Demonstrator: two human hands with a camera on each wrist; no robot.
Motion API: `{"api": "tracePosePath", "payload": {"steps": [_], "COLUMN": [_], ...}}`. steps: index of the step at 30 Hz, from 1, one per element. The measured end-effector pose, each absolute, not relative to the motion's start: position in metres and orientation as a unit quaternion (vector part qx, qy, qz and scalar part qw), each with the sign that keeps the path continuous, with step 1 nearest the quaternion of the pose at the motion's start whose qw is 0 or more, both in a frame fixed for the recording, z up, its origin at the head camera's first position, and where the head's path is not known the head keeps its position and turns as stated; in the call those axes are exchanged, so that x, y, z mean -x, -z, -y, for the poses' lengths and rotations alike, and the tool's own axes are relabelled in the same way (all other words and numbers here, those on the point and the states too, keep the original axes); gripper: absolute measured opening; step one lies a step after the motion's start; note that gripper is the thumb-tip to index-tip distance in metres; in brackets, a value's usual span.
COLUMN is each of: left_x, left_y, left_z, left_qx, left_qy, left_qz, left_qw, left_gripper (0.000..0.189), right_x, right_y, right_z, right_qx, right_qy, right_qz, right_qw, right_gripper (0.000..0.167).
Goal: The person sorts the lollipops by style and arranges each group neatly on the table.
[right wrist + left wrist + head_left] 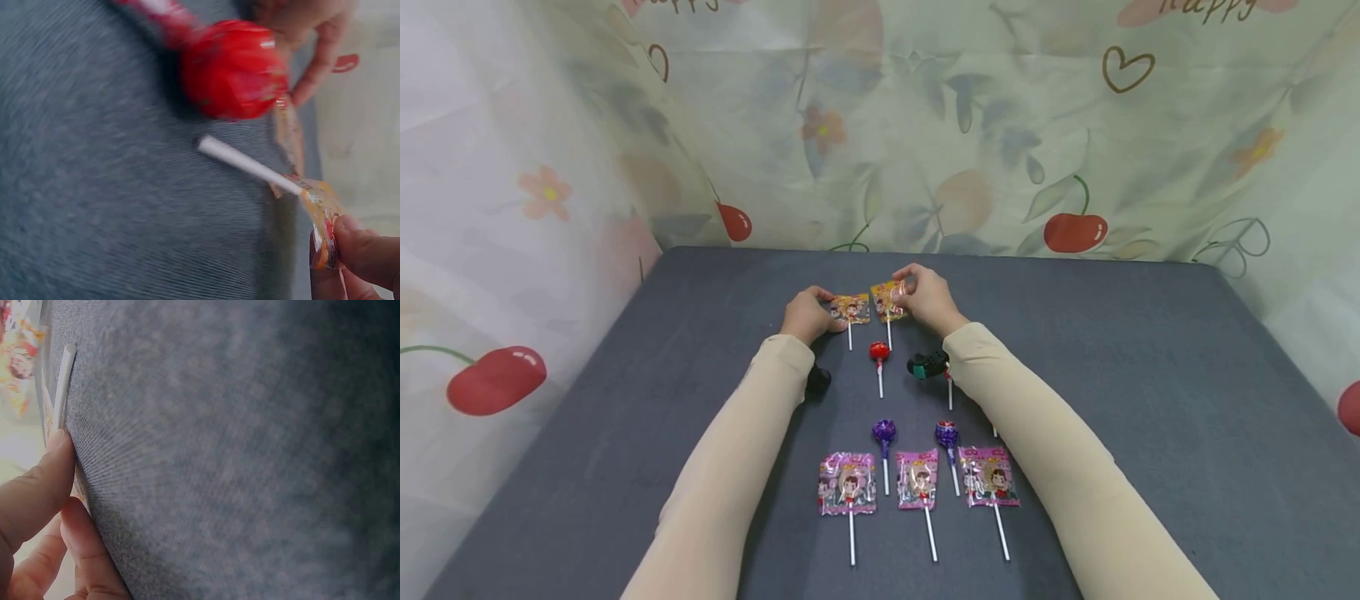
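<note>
Glossy orange film wraps the lollipop my right hand pinches between thumb and finger; beside those fingertips, my left hand pinches a matching packet. Short of the fingers, I see a round red lollipop on woven grey cloth.
</note>
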State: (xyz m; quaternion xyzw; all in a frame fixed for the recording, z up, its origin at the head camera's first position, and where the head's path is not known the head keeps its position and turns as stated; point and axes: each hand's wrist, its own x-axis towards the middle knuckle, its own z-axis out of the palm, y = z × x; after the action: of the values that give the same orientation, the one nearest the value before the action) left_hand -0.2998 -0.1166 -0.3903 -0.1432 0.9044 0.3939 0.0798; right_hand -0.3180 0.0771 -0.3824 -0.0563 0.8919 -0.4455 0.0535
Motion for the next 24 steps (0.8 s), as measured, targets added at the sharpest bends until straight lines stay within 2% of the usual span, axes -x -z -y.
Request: {"api": "tracePosePath", "payload": {"steps": [14, 24], "left_x": [0.299, 0.301], "left_y": [0.389, 0.39], "left_z": [0.117, 0.116], "left_qx": [0.138, 0.146], "left_qy": [-0.389, -0.393], "left_qz": [-0.907, -0.904], "left_qw": [0.08, 0.084], "left_gripper": [0.055, 0.056], "right_x": [0.32, 0.322], "right_y": [0.387, 0.384], "right_z": [-0.063, -0.063], "right_qx": [0.035, 0.015], "right_qy": [0.357, 0.323], "right_qz": [-0.932, -0.943], "right_qw": [0.048, 0.078], "right_gripper": [0.03, 0.026]}}
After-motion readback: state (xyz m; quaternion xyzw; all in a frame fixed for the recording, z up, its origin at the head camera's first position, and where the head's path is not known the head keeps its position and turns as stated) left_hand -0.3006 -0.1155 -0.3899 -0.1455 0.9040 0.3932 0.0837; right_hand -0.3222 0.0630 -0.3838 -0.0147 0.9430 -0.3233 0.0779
